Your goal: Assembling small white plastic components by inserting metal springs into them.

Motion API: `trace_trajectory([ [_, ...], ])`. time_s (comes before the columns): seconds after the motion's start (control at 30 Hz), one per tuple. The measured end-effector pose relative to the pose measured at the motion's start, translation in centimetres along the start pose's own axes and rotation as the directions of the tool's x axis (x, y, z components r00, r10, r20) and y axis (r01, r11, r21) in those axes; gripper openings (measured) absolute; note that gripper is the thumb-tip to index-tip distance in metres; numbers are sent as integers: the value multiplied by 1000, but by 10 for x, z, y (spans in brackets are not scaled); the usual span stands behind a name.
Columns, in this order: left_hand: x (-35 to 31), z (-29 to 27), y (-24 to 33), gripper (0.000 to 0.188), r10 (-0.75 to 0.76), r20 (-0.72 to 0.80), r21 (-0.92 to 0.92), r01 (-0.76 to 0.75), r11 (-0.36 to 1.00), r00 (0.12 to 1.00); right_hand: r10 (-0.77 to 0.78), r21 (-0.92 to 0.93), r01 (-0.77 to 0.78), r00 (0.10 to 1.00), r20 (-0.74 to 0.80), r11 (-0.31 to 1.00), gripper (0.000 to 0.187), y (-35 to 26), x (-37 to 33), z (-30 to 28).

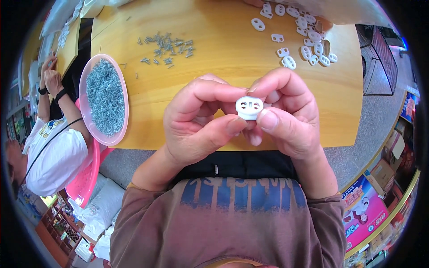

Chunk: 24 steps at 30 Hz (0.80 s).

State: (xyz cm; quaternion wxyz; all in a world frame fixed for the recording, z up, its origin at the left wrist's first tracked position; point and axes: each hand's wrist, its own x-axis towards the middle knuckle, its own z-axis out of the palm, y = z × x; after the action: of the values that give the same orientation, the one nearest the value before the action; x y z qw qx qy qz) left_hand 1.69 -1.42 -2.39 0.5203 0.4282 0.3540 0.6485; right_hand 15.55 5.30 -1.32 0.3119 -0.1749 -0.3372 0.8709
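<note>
A white plastic two-hole cord lock is held up between both hands above the near edge of the table. A small metal spring shows in the middle of it, between the two holes. My left hand pinches it from the left with thumb and forefinger. From the right, my right hand grips it, the thumb pressed on its lower right side. Several loose metal springs lie on the table beyond my left hand. White cord lock parts, oval and smaller pieces, are scattered at the far right.
A pink oval basin heaped with springs stands at the table's left edge. One spring lies on my dark lap. At the left, a person in a white shirt works at another table. Clear plastic bags lie along the far edge.
</note>
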Motion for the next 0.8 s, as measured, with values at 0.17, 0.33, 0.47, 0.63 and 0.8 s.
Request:
trace_trajectory([
  [0.17, 1, 0, -2, 28, 25, -9, 11, -25, 1000, 1000, -1, -9, 1, 1000, 20, 1000, 27, 0, -1, -3],
  [0.33, 1, -1, -5, 26, 24, -15, -22, -24, 999, 1000, 6, 10, -6, 1000, -21, 1000, 30, -1, -2, 0],
  [0.47, 1, 0, -3, 26, 3, -33, -29, -4, 1000, 999, -2, -1, 2, 1000, -2, 1000, 30, 0, -2, -1],
  [0.63, 2, 1, -2, 26, -5, -49, -15, 5, 1000, 999, -61, -29, 61, 998, 0, 998, 28, 2, -2, 0],
  [0.8, 0, -2, -3, 25, 15, -20, -3, -15, 1000, 1000, -78, -44, 78, 997, -2, 996, 25, 2, -1, 1],
])
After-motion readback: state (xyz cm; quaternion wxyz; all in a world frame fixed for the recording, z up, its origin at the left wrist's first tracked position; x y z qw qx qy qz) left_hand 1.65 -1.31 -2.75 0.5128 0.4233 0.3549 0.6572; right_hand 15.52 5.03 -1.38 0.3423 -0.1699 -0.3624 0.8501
